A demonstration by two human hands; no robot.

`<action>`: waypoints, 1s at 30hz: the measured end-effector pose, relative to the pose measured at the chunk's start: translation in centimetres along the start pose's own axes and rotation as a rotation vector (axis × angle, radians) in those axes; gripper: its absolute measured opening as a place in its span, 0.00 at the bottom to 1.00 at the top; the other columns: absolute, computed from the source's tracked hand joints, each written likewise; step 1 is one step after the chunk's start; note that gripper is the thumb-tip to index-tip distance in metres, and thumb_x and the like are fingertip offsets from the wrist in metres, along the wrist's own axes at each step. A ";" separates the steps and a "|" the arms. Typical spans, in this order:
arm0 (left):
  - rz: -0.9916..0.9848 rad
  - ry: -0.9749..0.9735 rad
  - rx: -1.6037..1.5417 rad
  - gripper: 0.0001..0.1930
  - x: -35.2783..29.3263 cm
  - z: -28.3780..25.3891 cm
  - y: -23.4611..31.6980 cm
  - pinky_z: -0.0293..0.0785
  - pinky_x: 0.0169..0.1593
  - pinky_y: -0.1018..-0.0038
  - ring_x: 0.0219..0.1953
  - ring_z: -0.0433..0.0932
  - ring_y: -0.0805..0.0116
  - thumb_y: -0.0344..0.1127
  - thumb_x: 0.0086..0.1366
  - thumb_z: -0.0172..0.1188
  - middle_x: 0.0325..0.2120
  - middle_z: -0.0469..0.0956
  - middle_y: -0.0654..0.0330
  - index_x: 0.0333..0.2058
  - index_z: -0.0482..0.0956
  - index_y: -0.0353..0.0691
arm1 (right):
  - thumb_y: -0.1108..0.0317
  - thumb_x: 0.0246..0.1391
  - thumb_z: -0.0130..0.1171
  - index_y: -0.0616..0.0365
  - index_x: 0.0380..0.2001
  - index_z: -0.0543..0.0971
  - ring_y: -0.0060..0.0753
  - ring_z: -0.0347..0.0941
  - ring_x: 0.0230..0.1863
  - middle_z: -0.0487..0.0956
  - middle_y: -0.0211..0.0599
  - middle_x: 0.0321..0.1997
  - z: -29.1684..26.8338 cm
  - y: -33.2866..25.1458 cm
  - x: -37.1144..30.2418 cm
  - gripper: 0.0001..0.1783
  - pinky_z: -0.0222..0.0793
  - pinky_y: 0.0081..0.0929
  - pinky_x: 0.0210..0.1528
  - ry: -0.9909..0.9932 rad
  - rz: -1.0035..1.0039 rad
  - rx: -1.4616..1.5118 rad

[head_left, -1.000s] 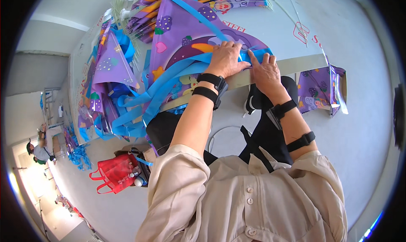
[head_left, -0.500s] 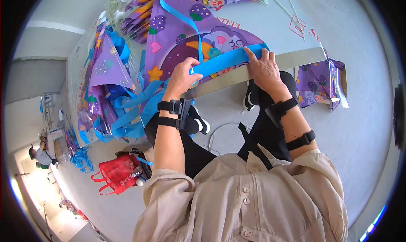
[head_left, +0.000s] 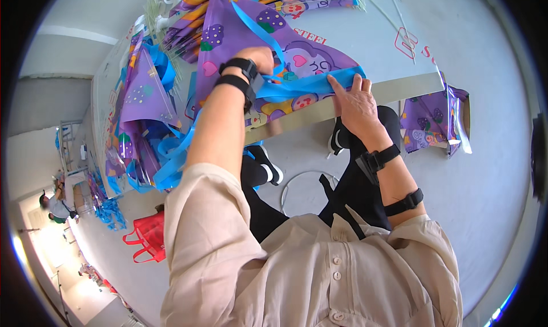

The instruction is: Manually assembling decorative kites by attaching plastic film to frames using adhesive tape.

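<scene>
A purple printed sheet [head_left: 242,27] with strawberries, hearts and cartoon figures lies on the pale table. Along its near edge runs a blue strip [head_left: 308,86]. My right hand [head_left: 359,103] rests on the strip's right end, fingers stretched out and pressing it down. Over the sheet, at the strip's left end, is my left hand [head_left: 260,58], bent inward with its fingers hidden from view. A narrow blue ribbon [head_left: 249,23] comes down from the top of the sheet and curves past the left hand.
More purple sheets and tangled blue ribbon [head_left: 171,161] hang at the table's left. Rolled printed sheets [head_left: 191,27] lie at the back. A box with purple sheeting [head_left: 428,118] stands right. On the floor is a red bag [head_left: 147,238]; another person [head_left: 60,207] is far left.
My left hand has moved up and forward from the strip's left end, its forearm now covering part of the red bag. The ribbon has shifted right. My right hand stays at the strip's right end.
</scene>
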State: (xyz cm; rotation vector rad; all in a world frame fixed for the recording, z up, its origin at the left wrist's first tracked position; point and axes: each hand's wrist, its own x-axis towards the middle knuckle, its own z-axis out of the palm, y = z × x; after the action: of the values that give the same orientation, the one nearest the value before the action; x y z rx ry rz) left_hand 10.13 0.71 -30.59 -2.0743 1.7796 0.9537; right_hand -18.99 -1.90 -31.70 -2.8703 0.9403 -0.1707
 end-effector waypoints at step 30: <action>-0.495 0.626 0.385 0.07 -20.9 9.2 0.1 0.68 0.42 0.55 0.40 0.74 0.55 0.26 0.53 0.52 0.33 0.76 0.54 0.29 0.78 0.36 | 0.70 0.51 0.53 0.41 0.64 0.60 0.62 0.61 0.51 0.62 0.68 0.52 1.3 0.0 0.2 0.35 0.64 0.44 0.54 0.010 -0.053 -0.074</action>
State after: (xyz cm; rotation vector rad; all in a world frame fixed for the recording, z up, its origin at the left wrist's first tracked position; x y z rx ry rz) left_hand 6.30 22.44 -24.65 -2.5020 1.3861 -0.1832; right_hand -18.60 -1.93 -32.91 -2.9664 0.8918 -0.1579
